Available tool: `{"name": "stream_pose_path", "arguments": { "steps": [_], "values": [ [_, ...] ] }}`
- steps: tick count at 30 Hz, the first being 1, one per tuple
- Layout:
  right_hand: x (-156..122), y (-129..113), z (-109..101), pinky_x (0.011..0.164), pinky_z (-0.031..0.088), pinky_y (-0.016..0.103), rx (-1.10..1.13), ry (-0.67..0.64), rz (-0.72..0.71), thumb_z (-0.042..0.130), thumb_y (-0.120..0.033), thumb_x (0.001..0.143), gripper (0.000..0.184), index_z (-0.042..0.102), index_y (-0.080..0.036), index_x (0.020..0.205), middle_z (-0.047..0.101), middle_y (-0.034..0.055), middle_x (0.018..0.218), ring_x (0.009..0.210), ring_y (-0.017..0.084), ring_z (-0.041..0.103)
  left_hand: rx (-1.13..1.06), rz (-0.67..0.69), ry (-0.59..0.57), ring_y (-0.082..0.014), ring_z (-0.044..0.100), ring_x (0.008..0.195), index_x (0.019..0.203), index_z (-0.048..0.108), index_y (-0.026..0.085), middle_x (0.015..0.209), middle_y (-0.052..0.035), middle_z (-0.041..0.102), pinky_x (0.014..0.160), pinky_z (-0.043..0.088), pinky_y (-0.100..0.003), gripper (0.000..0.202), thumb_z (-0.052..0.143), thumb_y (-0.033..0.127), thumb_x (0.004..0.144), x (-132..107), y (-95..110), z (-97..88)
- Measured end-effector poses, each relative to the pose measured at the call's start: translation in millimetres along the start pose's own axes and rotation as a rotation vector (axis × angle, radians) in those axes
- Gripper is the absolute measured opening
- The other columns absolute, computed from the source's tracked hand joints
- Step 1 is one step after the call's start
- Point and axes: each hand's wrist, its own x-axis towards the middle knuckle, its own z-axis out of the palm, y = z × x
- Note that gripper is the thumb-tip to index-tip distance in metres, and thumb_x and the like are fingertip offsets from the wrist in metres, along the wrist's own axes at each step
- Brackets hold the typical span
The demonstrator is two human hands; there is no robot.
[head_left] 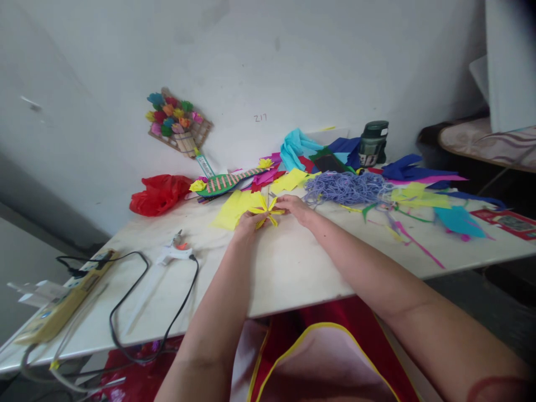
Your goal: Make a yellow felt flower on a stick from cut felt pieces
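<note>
Nearest the camera, both bare forearms extend over the front edge of the white table (293, 273), above a red garment with yellow trim. At the near left of the table lies a power strip (62, 304); a black cable (125, 304) loops from it across the surface. A glue gun (173, 251) rests on its side just beyond the loop, well apart from both hands. At table centre, the left hand (247, 223) and the right hand (295, 206) are brought close together, each closed with the fingers pinched on opposite sides of one yellow paper star (268, 211). The star sits at table level between the hands, its pointed strips radiating outward. Just behind it and to the left lies a flat yellow sheet (230, 215). Beyond the right hand is a pile of purple yarn (345, 187), with loose coloured paper scraps spread to the right. Farther back stand a dark green bottle (372, 144) and a red plastic bag (159, 192). A paper-flower basket (178, 123) hangs on the wall.
</note>
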Motion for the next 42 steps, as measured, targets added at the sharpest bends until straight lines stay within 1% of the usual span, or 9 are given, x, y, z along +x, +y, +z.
{"name": "stream_pose_path", "arguments": {
  "steps": [3,7,12,16,22,28,32,37,42],
  "values": [
    [0.4,0.5,-0.1,0.066,0.048,0.022,0.005,-0.006,0.001,0.072,-0.01,0.07,0.007,0.07,-0.017,0.071,0.073,-0.0005,0.066,0.066,0.012,0.065,0.008,0.01,-0.018,-0.0117,0.058,0.055,0.071,0.071,0.015,0.063,-0.0006,0.067,0.053,0.042,-0.025,0.042,0.097,0.025,0.039,-0.4,0.4,-0.2],
    [0.8,0.7,0.2,0.066,0.049,0.023,-0.004,0.004,0.007,0.072,-0.01,0.068,0.009,0.07,-0.018,0.071,0.073,-0.0008,0.066,0.066,0.013,0.066,0.014,0.024,-0.043,-0.0112,0.056,0.054,0.069,0.071,0.015,0.063,-0.001,0.066,0.053,0.042,-0.026,0.038,0.096,0.025,0.042,-0.4,0.3,-0.5],
    [1.3,1.3,0.7,0.066,0.049,0.023,-0.011,0.007,0.016,0.072,-0.008,0.067,0.01,0.07,-0.018,0.071,0.073,-0.001,0.066,0.067,0.013,0.066,0.011,-0.003,0.001,-0.0118,0.058,0.056,0.072,0.07,0.015,0.066,-0.0004,0.067,0.056,0.044,-0.026,0.04,0.095,0.022,0.042,1.8,-1.8,-1.8],
    [0.6,0.5,1.6,0.065,0.048,0.022,-0.014,0.023,0.029,0.071,-0.006,0.067,0.012,0.07,-0.018,0.07,0.073,-0.0009,0.065,0.066,0.013,0.066,0.009,0.003,-0.026,-0.012,0.057,0.054,0.071,0.069,0.015,0.062,-0.0001,0.065,0.054,0.043,-0.026,0.041,0.096,0.024,0.041,3.8,-3.4,-3.6],
    [-2.0,-1.8,2.1,0.063,0.047,0.022,0.014,0.026,0.027,0.069,-0.007,0.071,0.011,0.07,-0.017,0.069,0.073,-0.0003,0.064,0.065,0.013,0.066,0.028,0.024,-0.052,-0.0114,0.056,0.055,0.069,0.072,0.015,0.064,-0.0012,0.067,0.054,0.042,-0.026,0.04,0.096,0.028,0.041,3.0,-3.6,-3.2],
    [-1.4,-0.6,2.0,0.063,0.046,0.023,0.009,0.029,0.027,0.065,-0.008,0.074,0.012,0.068,-0.017,0.067,0.071,-0.0004,0.061,0.063,0.013,0.064,0.03,0.019,-0.06,-0.0113,0.056,0.055,0.069,0.072,0.015,0.063,-0.0006,0.065,0.055,0.042,-0.026,0.036,0.095,0.028,0.046,3.2,-3.9,-3.0],
    [1.0,1.8,1.5,0.062,0.045,0.023,0.004,0.025,0.02,0.066,-0.01,0.073,0.01,0.067,-0.018,0.068,0.071,-0.0007,0.061,0.063,0.013,0.063,0.026,0.01,-0.044,-0.0116,0.057,0.056,0.069,0.073,0.015,0.066,-0.0018,0.068,0.055,0.044,-0.025,0.041,0.098,0.029,0.04,3.2,-3.8,-3.1],
    [3.5,3.9,1.0,0.061,0.045,0.023,0.01,0.023,0.017,0.063,-0.013,0.076,0.011,0.065,-0.017,0.066,0.069,-0.0006,0.059,0.062,0.013,0.063,0.021,0.046,-0.088,-0.011,0.054,0.053,0.067,0.073,0.015,0.061,-0.0014,0.066,0.052,0.042,-0.025,0.042,0.098,0.033,0.038,3.3,-4.7,-3.0],
    [3.3,3.3,1.4,0.06,0.044,0.023,-0.006,0.025,0.028,0.062,-0.008,0.071,0.011,0.065,-0.018,0.065,0.07,-0.0008,0.059,0.061,0.013,0.062,0.044,0.061,-0.118,-0.0122,0.056,0.054,0.069,0.075,0.015,0.062,-0.0022,0.066,0.054,0.043,-0.026,0.039,0.097,0.034,0.043,6.0,-8.2,-6.5]
  ]
}}
